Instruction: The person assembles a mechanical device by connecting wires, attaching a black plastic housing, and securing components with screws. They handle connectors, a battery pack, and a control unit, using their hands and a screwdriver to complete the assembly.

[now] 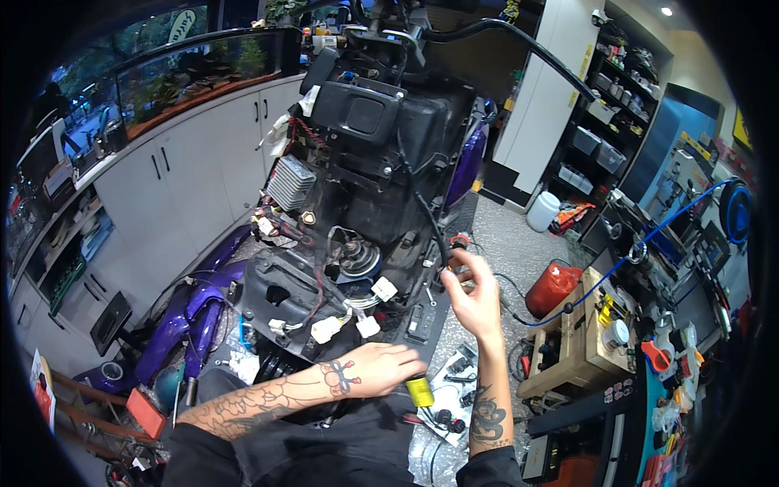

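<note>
A stripped scooter body (357, 187) stands in front of me, its wiring and black frame exposed. My right hand (472, 296) is closed, thumb and forefinger at a black cable (430, 215) that runs down the body's right side; the exact pinch is partly hidden. Low in front of me, my left hand (377, 369) points to the right, its thumb out of sight. Directly under its fingertips is a yellow cylindrical piece (419, 392), which it appears to hold. White wire connectors (327, 329) lie on the scooter's floor section, just beyond my left hand.
Purple body panels (191, 316) lie on the left. A white tray (454, 381) with small black parts is by my right forearm. At right are a wooden crate (576, 345), a red container (553, 284) and a blue hose (617, 280). White cabinets (182, 178) line the left wall.
</note>
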`<move>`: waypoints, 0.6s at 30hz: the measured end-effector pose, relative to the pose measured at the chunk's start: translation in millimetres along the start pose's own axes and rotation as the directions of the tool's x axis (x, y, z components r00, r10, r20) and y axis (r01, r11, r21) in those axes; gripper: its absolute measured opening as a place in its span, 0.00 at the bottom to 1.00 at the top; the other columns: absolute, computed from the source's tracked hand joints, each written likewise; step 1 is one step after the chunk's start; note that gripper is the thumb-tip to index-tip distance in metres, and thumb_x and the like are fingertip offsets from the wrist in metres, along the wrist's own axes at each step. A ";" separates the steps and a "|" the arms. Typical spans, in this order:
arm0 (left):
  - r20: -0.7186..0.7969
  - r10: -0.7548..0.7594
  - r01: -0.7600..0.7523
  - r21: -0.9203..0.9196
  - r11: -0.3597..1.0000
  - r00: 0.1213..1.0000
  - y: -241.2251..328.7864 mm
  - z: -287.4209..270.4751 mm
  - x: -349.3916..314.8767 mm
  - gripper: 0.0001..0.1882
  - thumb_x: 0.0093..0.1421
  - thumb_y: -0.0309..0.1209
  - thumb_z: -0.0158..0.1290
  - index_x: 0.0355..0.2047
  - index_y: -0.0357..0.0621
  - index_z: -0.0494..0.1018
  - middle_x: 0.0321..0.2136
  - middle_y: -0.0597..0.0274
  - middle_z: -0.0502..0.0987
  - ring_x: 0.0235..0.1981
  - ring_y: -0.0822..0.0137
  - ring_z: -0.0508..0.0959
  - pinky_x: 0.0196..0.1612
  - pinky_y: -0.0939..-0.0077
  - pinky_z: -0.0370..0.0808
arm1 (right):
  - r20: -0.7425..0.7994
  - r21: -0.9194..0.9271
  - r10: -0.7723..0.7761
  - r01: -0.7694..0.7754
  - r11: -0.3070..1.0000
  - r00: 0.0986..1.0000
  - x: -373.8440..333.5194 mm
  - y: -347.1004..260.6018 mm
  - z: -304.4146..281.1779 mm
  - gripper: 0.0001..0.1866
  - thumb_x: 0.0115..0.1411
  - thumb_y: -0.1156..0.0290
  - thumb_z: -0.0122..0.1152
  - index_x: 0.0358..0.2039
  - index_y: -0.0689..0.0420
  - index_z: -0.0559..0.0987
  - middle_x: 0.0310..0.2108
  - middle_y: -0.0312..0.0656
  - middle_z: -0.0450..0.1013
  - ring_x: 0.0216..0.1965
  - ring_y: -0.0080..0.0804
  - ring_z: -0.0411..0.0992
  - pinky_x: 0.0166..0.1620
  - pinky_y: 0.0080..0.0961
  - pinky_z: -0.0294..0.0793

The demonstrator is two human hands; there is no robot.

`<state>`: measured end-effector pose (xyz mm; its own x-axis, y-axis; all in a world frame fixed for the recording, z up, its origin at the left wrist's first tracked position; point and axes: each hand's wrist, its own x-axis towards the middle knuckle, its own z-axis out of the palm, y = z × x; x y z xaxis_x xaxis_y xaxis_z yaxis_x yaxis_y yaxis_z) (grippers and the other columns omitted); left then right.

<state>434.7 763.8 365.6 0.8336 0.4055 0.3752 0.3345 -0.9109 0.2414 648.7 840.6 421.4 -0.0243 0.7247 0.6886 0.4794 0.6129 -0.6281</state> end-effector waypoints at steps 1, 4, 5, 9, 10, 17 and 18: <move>-0.124 0.002 0.000 0.018 1.000 0.992 8.9 -9.1 5.0 0.19 0.56 0.28 0.60 0.49 0.40 0.77 0.41 0.60 0.77 0.45 0.58 0.79 0.50 0.64 0.77 | -0.109 -0.043 0.018 -0.022 0.999 0.994 -1.8 -16.3 3.4 0.17 0.58 0.78 0.70 0.49 0.64 0.80 0.37 0.41 0.75 0.27 0.20 0.71 0.28 0.18 0.69; -0.439 -0.013 0.082 0.139 0.987 0.898 33.2 -42.0 22.0 0.17 0.56 0.25 0.62 0.47 0.40 0.78 0.44 0.58 0.78 0.43 0.58 0.79 0.49 0.63 0.77 | -0.197 -0.027 -0.097 0.093 0.995 0.976 -24.4 -12.6 13.4 0.14 0.62 0.83 0.63 0.49 0.65 0.80 0.37 0.40 0.75 0.28 0.19 0.71 0.28 0.20 0.69; -0.474 -0.053 0.130 0.131 0.983 0.879 40.6 -52.4 24.2 0.17 0.56 0.25 0.62 0.47 0.41 0.78 0.43 0.58 0.78 0.42 0.58 0.80 0.48 0.63 0.77 | -0.101 0.119 0.104 -0.092 0.989 0.989 -42.0 -10.7 15.0 0.15 0.63 0.84 0.60 0.51 0.65 0.79 0.39 0.40 0.77 0.29 0.19 0.71 0.29 0.18 0.71; -0.576 -0.200 0.223 -0.031 0.974 0.793 47.0 -57.6 30.7 0.19 0.57 0.24 0.60 0.50 0.43 0.78 0.44 0.58 0.78 0.41 0.57 0.82 0.44 0.66 0.80 | 0.199 0.558 -0.017 -0.099 0.824 0.980 -87.9 -14.0 43.1 0.29 0.69 0.69 0.59 0.68 0.61 0.65 0.58 0.53 0.72 0.51 0.36 0.76 0.54 0.28 0.77; -0.585 -0.233 0.229 -0.083 0.970 0.777 45.9 -55.8 31.2 0.20 0.57 0.24 0.60 0.51 0.42 0.78 0.44 0.57 0.78 0.41 0.56 0.82 0.43 0.67 0.81 | 0.208 0.520 -0.057 -0.061 0.852 0.976 -87.0 -26.3 52.6 0.35 0.69 0.63 0.60 0.71 0.60 0.59 0.62 0.55 0.68 0.54 0.37 0.75 0.57 0.30 0.75; -0.825 -0.267 0.275 -0.142 0.951 0.497 39.4 -130.0 -8.5 0.11 0.57 0.17 0.58 0.41 0.37 0.80 0.36 0.55 0.84 0.36 0.61 0.85 0.43 0.67 0.81 | 0.233 0.729 0.310 -0.376 0.572 0.922 -49.8 -43.2 70.7 0.16 0.73 0.68 0.57 0.53 0.67 0.79 0.50 0.49 0.80 0.47 0.34 0.80 0.53 0.29 0.80; -0.789 -0.431 0.375 -0.276 0.885 0.437 21.8 -140.4 -19.6 0.09 0.62 0.19 0.57 0.42 0.35 0.80 0.37 0.54 0.85 0.38 0.65 0.85 0.44 0.69 0.81 | 0.253 0.773 0.312 -0.385 0.504 0.916 -44.8 -48.4 71.8 0.15 0.74 0.69 0.56 0.53 0.68 0.79 0.50 0.49 0.80 0.46 0.34 0.81 0.52 0.30 0.81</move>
<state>363.9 746.7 489.2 -0.1268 0.6297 0.7664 0.4871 -0.6335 0.6011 563.6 801.0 395.0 -0.0943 0.9346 0.3431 -0.4274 0.2732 -0.8618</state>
